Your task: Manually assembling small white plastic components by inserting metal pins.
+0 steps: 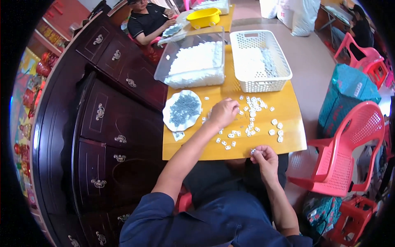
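My left hand (pixel 224 112) reaches across the wooden table (pixel 181 150), its fingers curled together over the tabletop. Whatever it pinches, if anything, is hidden. At the table's front edge, my right hand (pixel 266 159) grips a small white plastic piece (pixel 253 151) between thumb and fingers. Several similar white pieces with holes (pixel 252 115) lie loosely piled just right of my left hand, and a few others (pixel 279 132) are spread farther right. To the left of that hand sits a white scalloped plate (pixel 168 112) heaped with small grey metal parts (pixel 184 109).
At the table's far side stand a clear bin (pixel 161 68) of white pieces and a white perforated basket (pixel 286 76) with white and grey parts. A dark drawer cabinet (pixel 111 107) borders the left. Red chairs (pixel 341 152) and a teal bag (pixel 343 94) are on the right. Another person (pixel 146 22) works beyond.
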`<state>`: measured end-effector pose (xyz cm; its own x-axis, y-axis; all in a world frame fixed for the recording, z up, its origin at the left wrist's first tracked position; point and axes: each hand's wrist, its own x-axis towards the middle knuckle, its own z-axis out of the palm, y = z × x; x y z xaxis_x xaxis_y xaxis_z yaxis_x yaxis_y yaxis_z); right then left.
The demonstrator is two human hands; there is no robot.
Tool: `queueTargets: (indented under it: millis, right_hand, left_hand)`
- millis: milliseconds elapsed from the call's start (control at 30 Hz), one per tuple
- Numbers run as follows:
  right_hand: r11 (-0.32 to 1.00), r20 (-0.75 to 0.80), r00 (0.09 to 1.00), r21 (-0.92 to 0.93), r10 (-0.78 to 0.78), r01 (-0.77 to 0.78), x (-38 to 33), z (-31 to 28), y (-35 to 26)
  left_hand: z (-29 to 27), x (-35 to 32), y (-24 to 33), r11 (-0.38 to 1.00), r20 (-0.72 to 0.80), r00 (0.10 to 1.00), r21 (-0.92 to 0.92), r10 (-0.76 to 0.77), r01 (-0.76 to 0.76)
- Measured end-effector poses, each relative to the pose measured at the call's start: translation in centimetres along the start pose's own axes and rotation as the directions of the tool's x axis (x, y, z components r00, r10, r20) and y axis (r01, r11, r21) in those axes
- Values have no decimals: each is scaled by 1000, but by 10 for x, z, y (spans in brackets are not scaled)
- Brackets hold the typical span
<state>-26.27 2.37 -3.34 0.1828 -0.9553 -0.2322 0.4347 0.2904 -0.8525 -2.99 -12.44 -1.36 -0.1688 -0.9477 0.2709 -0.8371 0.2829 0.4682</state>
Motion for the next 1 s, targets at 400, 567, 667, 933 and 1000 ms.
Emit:
queueTargets:
  millis: [400, 567, 667, 933, 1000]
  right_hand:
    - [999, -36, 999, -44, 4, -6, 1, 3, -4]
    - [999, -59, 998, -46, 12, -15, -1, 7, -7]
    - [998, -65, 998, -63, 1, -5, -1, 8, -6]
    - [997, -39, 999, -80, 0, -3, -4, 10, -7]
    - [998, -58, 998, -58, -14, 10, -6, 12, -10]
  left_hand:
    - [-18, -15, -2, 989, -126, 989, -139, -75, 58]
    - [-39, -46, 29, 868, -46, 983, -477, -180, 137]
    - [-37, -69, 44, 764, 45, 982, -622, -181, 170]
    - [-28, -106, 77, 657, 95, 991, -741, -96, 135]
    - [-26, -111, 84, 751, -1, 1000, -661, -15, 10]
